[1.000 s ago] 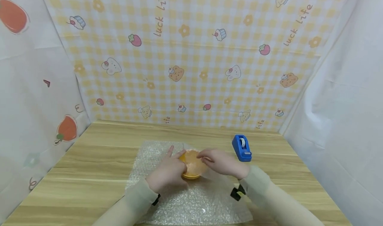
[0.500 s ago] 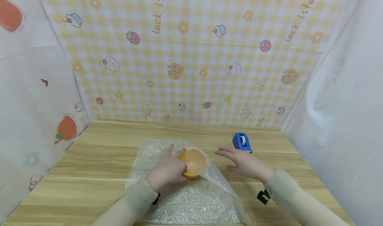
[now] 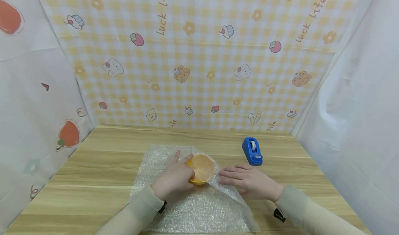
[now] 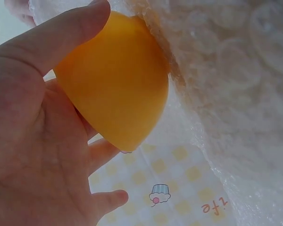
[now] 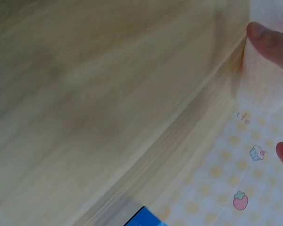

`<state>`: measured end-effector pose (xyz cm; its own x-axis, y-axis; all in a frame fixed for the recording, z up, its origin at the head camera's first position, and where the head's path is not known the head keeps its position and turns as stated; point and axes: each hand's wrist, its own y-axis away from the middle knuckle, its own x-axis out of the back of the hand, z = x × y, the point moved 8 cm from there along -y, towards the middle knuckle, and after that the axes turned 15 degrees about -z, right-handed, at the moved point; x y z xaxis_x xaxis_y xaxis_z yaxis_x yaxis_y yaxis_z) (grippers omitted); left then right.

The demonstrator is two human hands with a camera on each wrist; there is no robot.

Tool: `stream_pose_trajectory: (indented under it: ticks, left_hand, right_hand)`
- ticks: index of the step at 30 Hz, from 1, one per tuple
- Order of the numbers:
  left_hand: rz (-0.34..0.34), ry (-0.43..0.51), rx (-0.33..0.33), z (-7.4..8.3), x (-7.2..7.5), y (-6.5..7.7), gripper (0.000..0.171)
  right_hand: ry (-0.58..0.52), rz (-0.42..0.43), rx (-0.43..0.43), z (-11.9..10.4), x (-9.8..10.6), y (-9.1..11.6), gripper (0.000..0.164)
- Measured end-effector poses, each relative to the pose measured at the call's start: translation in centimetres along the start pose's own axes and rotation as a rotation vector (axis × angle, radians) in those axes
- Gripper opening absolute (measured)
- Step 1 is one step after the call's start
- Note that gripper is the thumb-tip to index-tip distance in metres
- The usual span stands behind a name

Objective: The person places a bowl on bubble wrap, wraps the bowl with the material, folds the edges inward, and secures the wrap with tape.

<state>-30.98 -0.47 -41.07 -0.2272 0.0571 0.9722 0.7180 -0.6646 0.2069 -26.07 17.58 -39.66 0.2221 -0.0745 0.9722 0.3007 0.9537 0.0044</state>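
A yellow-orange bowl [image 3: 202, 169] sits on a sheet of bubble wrap [image 3: 199, 210], with a folded flap of the wrap lying over its mouth. My left hand [image 3: 174, 178] holds the bowl from its left side. In the left wrist view, the thumb lies across the smooth wall of the bowl [image 4: 115, 80], and other fingers pass partly hidden behind it. Just right of the bowl, my right hand [image 3: 249, 182] lies with its fingers stretched out over the folded edge of the wrap. The right wrist view catches only the thumb and some fingertips of that hand.
A blue tape dispenser [image 3: 252, 152] with a roll of tape stands behind my right hand. All this rests on a wood-grain table [image 3: 103, 165]. A yellow checked cloth [image 3: 199, 55] hangs at the back, with white cloths at both sides.
My right hand has drawn away rightward from the bowl's mouth, then come down onto the wrap's folded edge. The right side of the wrap now slants inward. My left hand stays put.
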Motion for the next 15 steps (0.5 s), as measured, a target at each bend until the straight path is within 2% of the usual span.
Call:
stream_pose_trajectory:
  ticks: [2,8,15]
  left_hand:
    - [0.002,-0.002,-0.001,0.0,0.0,0.0,0.022]
    - [0.007,-0.015,-0.006,0.0,-0.2,0.0,0.023]
    - [0.014,-0.025,-0.006,0.0,-0.1,0.0,0.024]
  right_hand:
    - [-0.002,0.010,0.020,-0.1,0.1,-0.2,0.076]
    - [-0.128,0.023,0.041,0.1,0.1,-0.6,0.060]
    - [-0.336,-0.032,-0.013,1.1,-0.2,-1.5,0.040]
